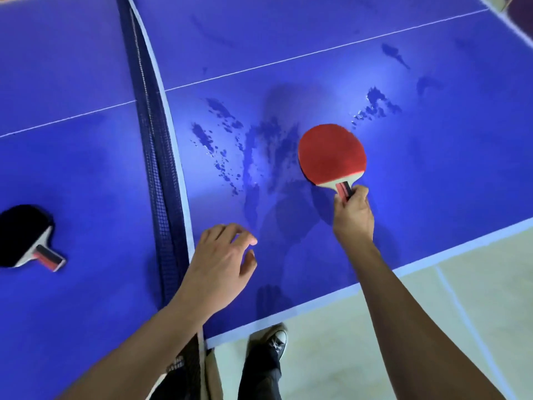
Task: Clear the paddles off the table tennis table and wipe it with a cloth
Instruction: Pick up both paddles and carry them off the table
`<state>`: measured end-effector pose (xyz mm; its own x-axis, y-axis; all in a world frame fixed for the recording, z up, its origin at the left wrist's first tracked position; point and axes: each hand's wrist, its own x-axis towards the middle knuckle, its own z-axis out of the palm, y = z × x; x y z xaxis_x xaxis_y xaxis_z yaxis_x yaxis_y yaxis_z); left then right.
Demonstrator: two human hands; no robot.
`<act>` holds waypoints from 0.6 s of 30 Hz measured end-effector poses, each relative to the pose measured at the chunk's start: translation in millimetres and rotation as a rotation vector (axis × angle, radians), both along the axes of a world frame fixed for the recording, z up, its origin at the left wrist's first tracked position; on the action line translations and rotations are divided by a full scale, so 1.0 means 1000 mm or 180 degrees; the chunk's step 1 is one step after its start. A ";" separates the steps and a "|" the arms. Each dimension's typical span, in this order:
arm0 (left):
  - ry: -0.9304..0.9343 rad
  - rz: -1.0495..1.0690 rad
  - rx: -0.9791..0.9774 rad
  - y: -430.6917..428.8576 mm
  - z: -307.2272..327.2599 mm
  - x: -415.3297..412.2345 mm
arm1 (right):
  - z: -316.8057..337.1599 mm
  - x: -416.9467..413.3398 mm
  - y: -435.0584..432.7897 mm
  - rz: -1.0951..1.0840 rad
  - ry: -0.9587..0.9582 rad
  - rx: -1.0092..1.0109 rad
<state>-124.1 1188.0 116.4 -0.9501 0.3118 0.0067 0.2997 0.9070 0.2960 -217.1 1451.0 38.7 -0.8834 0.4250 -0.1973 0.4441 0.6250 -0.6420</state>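
Observation:
A red-faced paddle (331,154) lies over the blue table tennis table (432,168), right of the net. My right hand (353,215) grips its short handle from below. My left hand (222,264) hovers over the table's near edge beside the net, fingers relaxed and holding nothing. A second paddle (26,235), black face up, lies on the table's left half near the left border of the view. Wet smears and droplets (245,148) spread across the right half. No cloth is in view.
The dark net (155,157) with its white top band runs from the top of the view down to my left forearm. A pale floor (432,313) lies beyond the table's near edge, with my sneaker (277,342) below it.

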 end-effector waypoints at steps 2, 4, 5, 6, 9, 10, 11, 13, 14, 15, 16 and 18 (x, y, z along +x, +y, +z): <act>0.0072 0.0123 0.0051 -0.028 0.005 0.007 | 0.017 0.014 -0.034 0.0107 0.0022 -0.0021; 0.0122 0.0277 0.0125 -0.064 0.009 0.016 | 0.033 0.027 -0.074 0.0260 0.0071 -0.0005; 0.0121 0.0345 0.0158 -0.084 0.010 0.021 | 0.039 0.034 -0.095 0.0334 0.0103 0.0012; 0.0109 0.0404 0.0163 -0.105 0.010 0.026 | 0.045 0.040 -0.116 0.0389 0.0135 0.0037; 0.0000 0.0555 0.0151 -0.166 0.005 0.040 | 0.056 0.057 -0.174 0.0502 0.0223 -0.0006; -0.0050 0.0626 0.0154 -0.187 0.003 0.046 | 0.059 0.063 -0.195 0.0532 0.0231 -0.0063; -0.0108 0.0695 0.0149 -0.209 0.000 0.050 | 0.062 0.067 -0.216 0.0548 0.0237 -0.0110; -0.0282 0.0835 0.0096 -0.247 -0.006 0.057 | 0.065 0.076 -0.255 0.0625 0.0262 -0.0157; -0.0381 0.0933 0.0036 -0.266 -0.010 0.061 | 0.065 0.080 -0.275 0.0694 0.0260 -0.0167; -0.0482 0.1045 -0.0050 -0.284 -0.016 0.064 | 0.065 0.083 -0.295 0.0761 0.0244 -0.0187; -0.0597 0.1182 -0.0152 -0.301 -0.022 0.067 | 0.065 0.086 -0.315 0.0819 0.0216 -0.0217; -0.0869 0.1588 -0.0285 -0.328 -0.035 0.069 | 0.063 0.093 -0.347 0.0929 0.0162 -0.0281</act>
